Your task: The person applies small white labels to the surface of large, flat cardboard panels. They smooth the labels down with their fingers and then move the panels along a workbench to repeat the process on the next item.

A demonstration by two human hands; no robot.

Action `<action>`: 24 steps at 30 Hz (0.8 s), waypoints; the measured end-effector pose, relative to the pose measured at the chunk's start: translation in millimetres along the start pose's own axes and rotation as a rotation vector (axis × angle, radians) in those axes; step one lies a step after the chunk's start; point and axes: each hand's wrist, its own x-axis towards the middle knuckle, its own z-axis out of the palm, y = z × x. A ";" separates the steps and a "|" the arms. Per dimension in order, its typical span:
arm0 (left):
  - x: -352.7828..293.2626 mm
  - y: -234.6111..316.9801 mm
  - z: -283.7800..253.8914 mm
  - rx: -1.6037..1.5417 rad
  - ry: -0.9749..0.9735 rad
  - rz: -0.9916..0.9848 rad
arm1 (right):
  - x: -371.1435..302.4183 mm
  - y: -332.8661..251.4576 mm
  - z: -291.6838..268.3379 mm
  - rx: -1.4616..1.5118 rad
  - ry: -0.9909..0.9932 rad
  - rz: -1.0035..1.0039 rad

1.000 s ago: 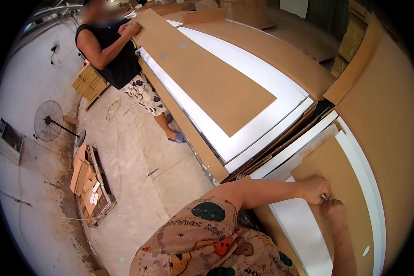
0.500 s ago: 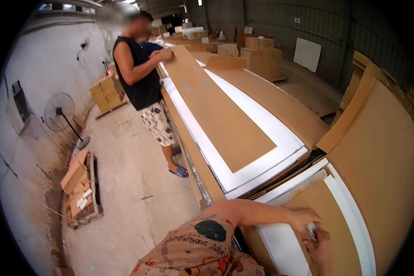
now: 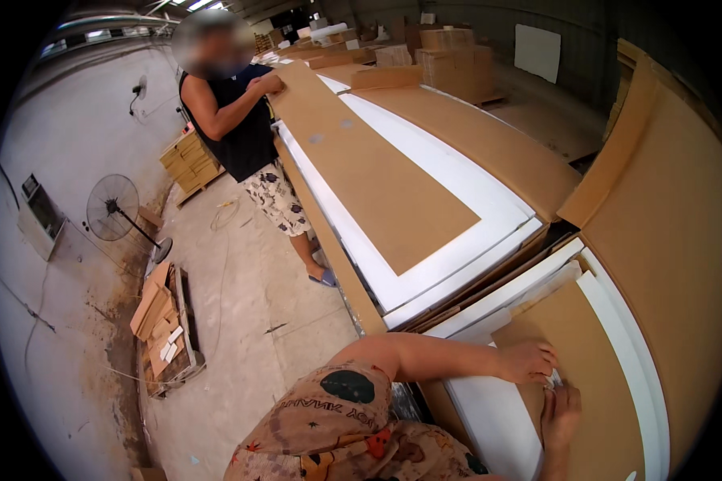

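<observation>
My left hand (image 3: 528,361) and my right hand (image 3: 562,410) meet over a brown cardboard sheet (image 3: 606,385). Between their bent fingertips is a small whitish, shiny thing (image 3: 552,380), mostly covered, its kind unclear. Both hands are closed on it. Under the sheet lie white boards or foam, with a white strip (image 3: 618,337) along the far right side and a white surface (image 3: 493,417) beneath my left forearm. A large brown carton flap (image 3: 658,224) stands up on the right.
Ahead, a long brown sheet (image 3: 377,184) lies on white panels (image 3: 465,248); a co-worker (image 3: 233,120) stands on its left, hands at its far end. To the left are a standing fan (image 3: 114,207) and a pallet with cardboard (image 3: 168,329). Stacked cartons (image 3: 457,72) stand farther back.
My hands have come closer together, and the small whitish thing is more covered by my fingers. The whole view has shifted slightly. The co-worker's hands stay at the long sheet's far end.
</observation>
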 end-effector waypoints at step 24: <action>18.2 -2.5 -21.6 -0.258 -0.121 -0.526 | 31.5 20.5 -36.6 1.045 -0.331 0.782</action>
